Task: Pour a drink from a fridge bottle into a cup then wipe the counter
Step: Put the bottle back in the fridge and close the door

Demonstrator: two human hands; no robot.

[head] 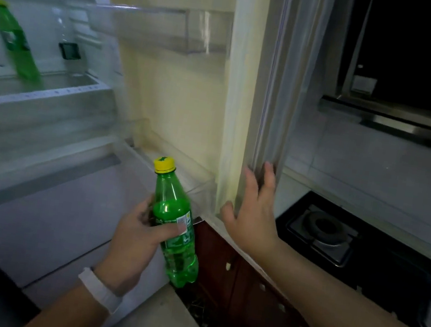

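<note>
My left hand (137, 232) grips a green plastic bottle (177, 244) with a yellow cap, held upright and slightly tilted in front of the open fridge. My right hand (253, 211) lies flat with straight fingers against the edge of the fridge door (241, 111), which stands open. A second green bottle (16, 44) with a yellow cap stands on a shelf inside the fridge at the upper left. No cup is in view.
Clear door bins (162, 26) hang on the inside of the door. To the right lies a black gas hob (324, 230) with burners, below a steel range hood (399, 121). Dark red cabinet fronts (246, 285) stand under the hob.
</note>
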